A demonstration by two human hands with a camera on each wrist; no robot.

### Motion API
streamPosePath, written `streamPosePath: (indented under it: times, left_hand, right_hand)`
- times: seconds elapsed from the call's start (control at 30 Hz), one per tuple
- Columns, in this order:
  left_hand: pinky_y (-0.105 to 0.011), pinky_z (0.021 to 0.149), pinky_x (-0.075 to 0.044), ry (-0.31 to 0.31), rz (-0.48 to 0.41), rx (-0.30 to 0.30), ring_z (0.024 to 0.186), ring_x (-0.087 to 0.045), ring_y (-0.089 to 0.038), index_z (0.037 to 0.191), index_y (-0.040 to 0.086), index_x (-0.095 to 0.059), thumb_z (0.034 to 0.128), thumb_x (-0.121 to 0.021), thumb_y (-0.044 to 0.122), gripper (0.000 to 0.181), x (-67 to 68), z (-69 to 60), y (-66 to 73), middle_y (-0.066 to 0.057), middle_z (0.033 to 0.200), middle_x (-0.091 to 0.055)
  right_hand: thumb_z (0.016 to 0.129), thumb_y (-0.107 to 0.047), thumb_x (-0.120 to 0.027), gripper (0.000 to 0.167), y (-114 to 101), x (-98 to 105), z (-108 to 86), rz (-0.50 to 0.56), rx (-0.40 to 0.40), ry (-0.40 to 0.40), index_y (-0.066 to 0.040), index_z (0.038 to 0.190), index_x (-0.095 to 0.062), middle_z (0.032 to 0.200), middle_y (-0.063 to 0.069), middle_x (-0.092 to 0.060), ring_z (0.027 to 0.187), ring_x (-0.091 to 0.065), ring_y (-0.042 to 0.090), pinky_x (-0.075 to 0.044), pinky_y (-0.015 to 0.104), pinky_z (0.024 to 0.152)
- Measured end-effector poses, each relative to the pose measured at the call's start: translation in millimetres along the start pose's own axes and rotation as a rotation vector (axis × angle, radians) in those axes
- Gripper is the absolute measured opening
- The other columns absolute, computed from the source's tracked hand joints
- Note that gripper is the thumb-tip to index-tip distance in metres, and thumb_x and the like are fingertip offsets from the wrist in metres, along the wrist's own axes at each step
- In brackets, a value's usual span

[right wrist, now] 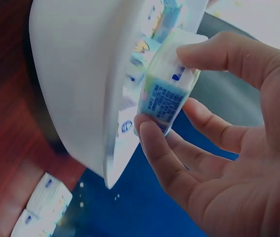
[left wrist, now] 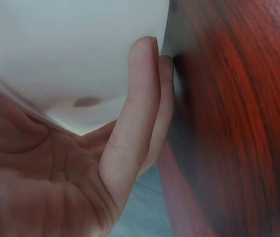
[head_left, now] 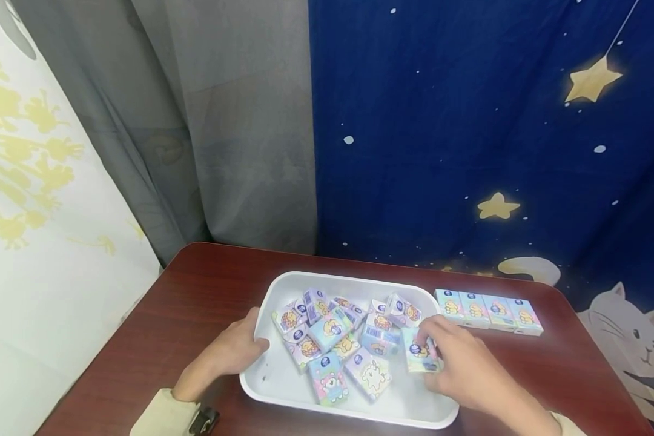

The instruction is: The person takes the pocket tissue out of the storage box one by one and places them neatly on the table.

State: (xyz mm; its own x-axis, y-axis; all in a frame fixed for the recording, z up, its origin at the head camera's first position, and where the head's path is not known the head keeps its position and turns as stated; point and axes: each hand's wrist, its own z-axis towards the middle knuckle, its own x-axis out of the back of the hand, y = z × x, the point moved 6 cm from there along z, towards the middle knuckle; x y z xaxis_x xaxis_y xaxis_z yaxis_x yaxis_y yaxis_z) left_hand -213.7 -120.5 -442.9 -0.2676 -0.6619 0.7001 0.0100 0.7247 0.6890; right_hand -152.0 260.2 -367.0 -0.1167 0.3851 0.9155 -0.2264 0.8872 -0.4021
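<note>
A white plastic tray (head_left: 275, 393) holds a loose pile of small printed tissue packs (head_left: 329, 330) in pastel blue, purple and yellow. My left hand (head_left: 231, 346) grips the tray's left side, thumb over the rim; in the left wrist view its fingers (left wrist: 142, 89) lie along the outer wall. At the tray's right end my right hand (head_left: 465, 363) pinches one light-blue tissue pack (head_left: 414, 351) between thumb and fingers. In the right wrist view that held pack (right wrist: 167, 96) is tilted beside the tray wall, its printed label showing.
Four tissue packs would exceed counting, so several packs (head_left: 487, 312) stand in a tight row right of the tray. All rests on a dark red wooden table (head_left: 191, 303). Behind it hang a grey curtain (head_left: 251, 151) and a blue star-printed curtain (head_left: 414, 151).
</note>
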Motion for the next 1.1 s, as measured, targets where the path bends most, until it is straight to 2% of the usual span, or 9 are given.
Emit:
streamPosePath:
  times: [0.2, 0.4, 0.57, 0.77, 1.0, 1.1]
  left_hand:
    - [-0.041, 0.063, -0.065, -0.004, 0.002, 0.008, 0.076, -0.072, -0.024, 0.141, -0.004, -0.050, 0.0932, -0.069, 0.004, 0.052, -0.4, -0.1, -0.7, -0.017, 0.102, -0.069]
    - [-0.041, 0.062, -0.065, -0.004, 0.001, 0.008, 0.076, -0.072, -0.024, 0.141, -0.005, -0.050, 0.0933, -0.069, 0.003, 0.052, -0.1, -0.3, 0.0, -0.018, 0.102, -0.069]
    - [-0.041, 0.063, -0.065, -0.003, 0.000, 0.002, 0.077, -0.072, -0.024, 0.140, -0.005, -0.050, 0.0931, -0.070, 0.004, 0.052, 0.3, -0.3, 0.5, -0.018, 0.102, -0.069]
    - [-0.041, 0.063, -0.065, -0.001, 0.008, 0.002, 0.078, -0.073, -0.024, 0.141, -0.006, -0.050, 0.0930, -0.070, 0.004, 0.053, 0.4, 0.5, 0.0, -0.019, 0.104, -0.070]
    - [-0.041, 0.063, -0.065, -0.004, 0.004, 0.005, 0.078, -0.073, -0.024, 0.143, -0.006, -0.049, 0.0932, -0.070, 0.004, 0.054, 0.2, 0.3, 0.2, -0.019, 0.105, -0.070]
    - [-0.041, 0.063, -0.065, -0.004, 0.001, 0.003, 0.078, -0.073, -0.024, 0.143, -0.006, -0.049, 0.0933, -0.070, 0.004, 0.055, 0.1, -0.2, 1.1, -0.019, 0.105, -0.070]
  right_hand:
    - [0.061, -0.011, -0.096, 0.054, 16.5, 17.9, -2.6, -0.033, 0.021, 0.084, -0.023, 0.104, -0.064, 0.113, -0.007, -0.064, 0.092, -0.059, 0.018, -0.052, 0.040, 0.075]
    - [0.063, -0.011, -0.100, 0.056, 40.8, 28.8, -3.7, -0.040, -0.014, 0.103, -0.017, 0.107, -0.066, 0.119, 0.002, -0.070, 0.098, -0.062, 0.024, -0.056, 0.048, 0.082]
    - [0.060, -0.006, -0.096, 0.055, 59.1, 32.4, -7.4, -0.059, -0.012, 0.141, -0.016, 0.105, -0.065, 0.112, 0.002, -0.070, 0.092, -0.061, 0.024, -0.051, 0.044, 0.076]
    - [0.060, -0.005, -0.095, 0.054, 75.9, 29.5, -9.5, -0.063, -0.017, 0.152, -0.014, 0.104, -0.065, 0.099, 0.000, -0.067, 0.086, -0.059, 0.022, -0.048, 0.041, 0.071]
    - [0.061, -0.006, -0.097, 0.053, 92.9, 14.1, -7.7, -0.054, -0.052, 0.124, -0.011, 0.105, -0.069, 0.105, 0.003, -0.071, 0.091, -0.063, 0.026, -0.054, 0.050, 0.078]
    - [0.060, -0.006, -0.097, 0.053, 98.0, 5.2, -6.1, -0.053, -0.052, 0.110, -0.011, 0.105, -0.069, 0.101, 0.002, -0.070, 0.090, -0.062, 0.026, -0.054, 0.052, 0.078]
